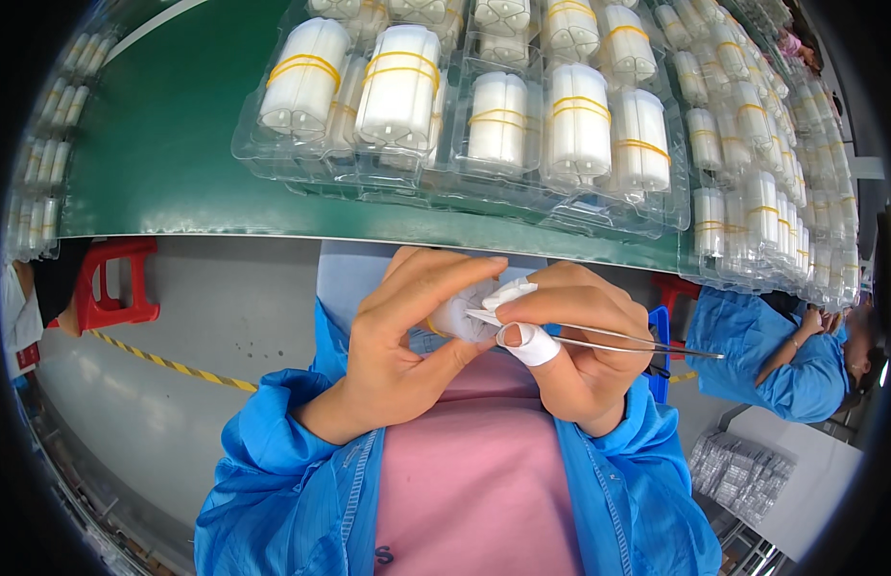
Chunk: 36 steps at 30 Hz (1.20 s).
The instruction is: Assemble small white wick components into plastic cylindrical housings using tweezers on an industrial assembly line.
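My left hand [393, 341] curls around a short translucent white cylinder [462, 312] with a bit of yellow band at its lower left. My right hand [585, 336] is closed on a pair of metal tweezers [657, 346]; their two arms meet at the far right. Its fingers also pinch a small folded white wipe [508, 296], which lies against the cylinder's right end. White tape [534, 346] wraps the right thumb. Both hands are in front of my chest, just below the table edge. My fingers hide part of the cylinder and of the tweezers.
Beyond my hands, a green table [177, 144] carries clear plastic trays [388, 173] of white cylinder bundles [397, 86] with yellow rubber bands. More stacked trays [753, 211] stand at right. A person in blue [772, 350] sits right; a red stool [119, 283] stands left.
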Each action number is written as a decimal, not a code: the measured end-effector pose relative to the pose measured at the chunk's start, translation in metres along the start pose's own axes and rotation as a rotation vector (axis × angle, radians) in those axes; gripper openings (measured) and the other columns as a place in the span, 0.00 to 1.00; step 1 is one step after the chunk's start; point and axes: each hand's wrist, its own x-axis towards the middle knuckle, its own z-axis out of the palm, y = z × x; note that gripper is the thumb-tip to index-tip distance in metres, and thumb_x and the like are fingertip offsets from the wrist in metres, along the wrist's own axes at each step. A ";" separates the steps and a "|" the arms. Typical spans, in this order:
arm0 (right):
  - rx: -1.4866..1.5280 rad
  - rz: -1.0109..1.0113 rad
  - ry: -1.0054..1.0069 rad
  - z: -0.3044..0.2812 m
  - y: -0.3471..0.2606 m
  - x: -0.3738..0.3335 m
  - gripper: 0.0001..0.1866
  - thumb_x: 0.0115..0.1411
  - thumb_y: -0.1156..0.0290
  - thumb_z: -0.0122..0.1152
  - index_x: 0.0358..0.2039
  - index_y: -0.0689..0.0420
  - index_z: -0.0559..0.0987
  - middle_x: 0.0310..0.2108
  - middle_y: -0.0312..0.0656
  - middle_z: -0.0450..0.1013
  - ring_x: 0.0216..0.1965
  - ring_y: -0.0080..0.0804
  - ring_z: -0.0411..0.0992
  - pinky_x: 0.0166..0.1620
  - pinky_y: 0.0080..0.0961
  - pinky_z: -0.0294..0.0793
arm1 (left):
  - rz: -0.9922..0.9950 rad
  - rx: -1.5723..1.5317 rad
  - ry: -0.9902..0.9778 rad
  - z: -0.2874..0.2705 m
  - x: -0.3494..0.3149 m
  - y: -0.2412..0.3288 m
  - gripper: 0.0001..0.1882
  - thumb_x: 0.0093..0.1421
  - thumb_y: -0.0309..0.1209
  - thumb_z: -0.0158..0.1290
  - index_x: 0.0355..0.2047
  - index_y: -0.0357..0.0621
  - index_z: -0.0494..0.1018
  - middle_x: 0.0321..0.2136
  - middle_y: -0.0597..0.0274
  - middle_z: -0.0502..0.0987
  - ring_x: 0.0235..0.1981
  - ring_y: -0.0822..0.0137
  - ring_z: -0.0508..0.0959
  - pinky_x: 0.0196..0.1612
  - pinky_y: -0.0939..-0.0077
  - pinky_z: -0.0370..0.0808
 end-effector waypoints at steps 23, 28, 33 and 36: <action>0.115 -0.052 -0.009 -0.012 0.004 0.002 0.09 0.43 0.79 0.67 0.28 0.63 0.80 0.27 0.44 0.77 0.27 0.36 0.76 0.31 0.25 0.75 | -0.178 -0.427 -0.121 0.000 -0.003 0.005 0.30 0.47 0.17 0.60 0.53 0.35 0.67 0.44 0.57 0.70 0.45 0.69 0.70 0.42 0.79 0.72; 0.068 -0.078 -0.025 -0.012 0.005 0.002 0.09 0.43 0.80 0.66 0.28 0.63 0.80 0.26 0.44 0.77 0.27 0.36 0.76 0.31 0.24 0.75 | -0.172 -0.390 -0.105 0.001 -0.004 0.005 0.30 0.47 0.18 0.60 0.52 0.35 0.68 0.44 0.56 0.71 0.44 0.67 0.70 0.42 0.78 0.71; 0.047 -0.069 0.032 -0.011 0.006 -0.001 0.07 0.44 0.80 0.66 0.28 0.62 0.79 0.25 0.44 0.77 0.27 0.35 0.76 0.31 0.23 0.75 | -0.149 -0.310 -0.100 0.001 -0.002 0.007 0.29 0.45 0.19 0.61 0.51 0.35 0.69 0.42 0.55 0.73 0.42 0.63 0.70 0.44 0.75 0.69; 0.008 -0.073 0.005 -0.013 0.006 0.000 0.07 0.45 0.80 0.65 0.27 0.62 0.79 0.25 0.45 0.77 0.27 0.35 0.76 0.30 0.23 0.75 | -0.151 -0.296 -0.085 0.003 -0.003 0.007 0.29 0.45 0.20 0.61 0.50 0.34 0.70 0.42 0.54 0.74 0.41 0.61 0.70 0.44 0.73 0.67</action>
